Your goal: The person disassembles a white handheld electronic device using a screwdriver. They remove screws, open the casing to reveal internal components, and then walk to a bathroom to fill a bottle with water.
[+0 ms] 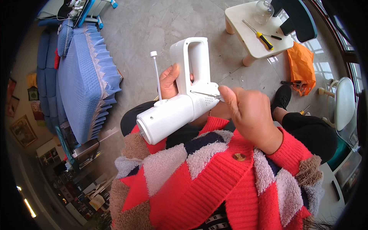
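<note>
My left hand [169, 82] is closed around the back of a white spray gun [165, 120], by the base of its loop handle. The gun lies tilted above my lap, its round nozzle end at the lower left. A thin clear tube [156, 73] with a white tip sticks up from its body. My right hand [251, 115] is closed on a screwdriver [207, 94]; its handle is hidden in my fist. The thin metal shaft points left, against the gun's casing near the perforated vent holes.
A small cream table [245, 40] at the upper right carries a clear round bottle [263, 13], a yellow-and-black screwdriver [264, 41] and a smaller black one. An orange bag [301, 67] lies beside it. A white chair [344, 103] stands right; a blue-covered bed [80, 80] left.
</note>
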The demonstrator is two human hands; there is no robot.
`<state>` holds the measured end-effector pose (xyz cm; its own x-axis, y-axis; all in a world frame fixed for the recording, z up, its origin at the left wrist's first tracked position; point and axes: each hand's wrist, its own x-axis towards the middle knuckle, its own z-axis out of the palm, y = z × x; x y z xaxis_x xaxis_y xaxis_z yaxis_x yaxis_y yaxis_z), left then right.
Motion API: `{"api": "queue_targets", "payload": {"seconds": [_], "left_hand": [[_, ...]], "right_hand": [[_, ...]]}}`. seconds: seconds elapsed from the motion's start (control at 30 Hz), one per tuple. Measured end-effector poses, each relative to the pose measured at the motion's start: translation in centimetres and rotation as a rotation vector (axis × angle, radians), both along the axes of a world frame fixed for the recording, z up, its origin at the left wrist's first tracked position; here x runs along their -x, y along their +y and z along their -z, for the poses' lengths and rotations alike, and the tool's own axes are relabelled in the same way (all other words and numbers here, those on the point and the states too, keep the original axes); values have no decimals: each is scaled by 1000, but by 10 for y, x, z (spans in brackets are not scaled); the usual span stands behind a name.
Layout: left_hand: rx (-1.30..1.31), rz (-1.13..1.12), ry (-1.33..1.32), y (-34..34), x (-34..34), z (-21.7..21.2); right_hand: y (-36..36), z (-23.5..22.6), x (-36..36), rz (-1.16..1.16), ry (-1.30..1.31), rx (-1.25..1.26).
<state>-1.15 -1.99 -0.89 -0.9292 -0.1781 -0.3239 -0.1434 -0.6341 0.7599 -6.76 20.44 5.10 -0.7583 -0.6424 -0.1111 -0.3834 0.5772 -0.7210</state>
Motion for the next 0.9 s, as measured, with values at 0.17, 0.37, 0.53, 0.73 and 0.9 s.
{"api": "queue_targets", "payload": {"seconds": [0.17,0.37,0.53,0.73,0.9], "left_hand": [[69,1,7,-4,-3,4],[20,-12,-49,-9,-5,16],[-19,76,-124,-12,-8,23],[-66,87,-1,-11,-3,19],[57,40,-31,0,-2,5]], "right_hand": [[-6,6,0,119,-44,156],[-11,6,-7,29,245,89],[-8,9,-2,-114,400,136],[0,11,3,-76,176,54],[5,14,18,18,-946,214]]}}
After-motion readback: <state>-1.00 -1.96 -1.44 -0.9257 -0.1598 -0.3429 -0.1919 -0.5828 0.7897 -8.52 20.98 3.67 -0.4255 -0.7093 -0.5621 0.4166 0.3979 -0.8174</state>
